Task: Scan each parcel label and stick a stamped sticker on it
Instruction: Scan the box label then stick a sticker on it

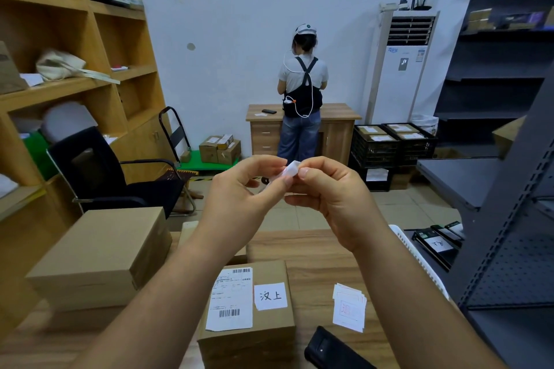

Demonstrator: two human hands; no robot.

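Raised above the wooden counter (317, 252), the left hand (239, 192) and the right hand (326, 189) together pinch a small white sticker (290, 171) between thumbs and fingertips. Below them, near the counter's front edge, sits a brown parcel (248, 329) carrying a printed barcode label (230, 298) and, just right of it, a white sticker with two handwritten characters (270, 296). To its right lies a small stack of red-stamped stickers (349, 307), with a black device (332, 350) near the bottom edge. A larger plain box (102, 257) stands at left. Far across the room, black crates (392, 144) on the floor hold labelled parcels, and a person (301, 99) stands at a far desk, back turned
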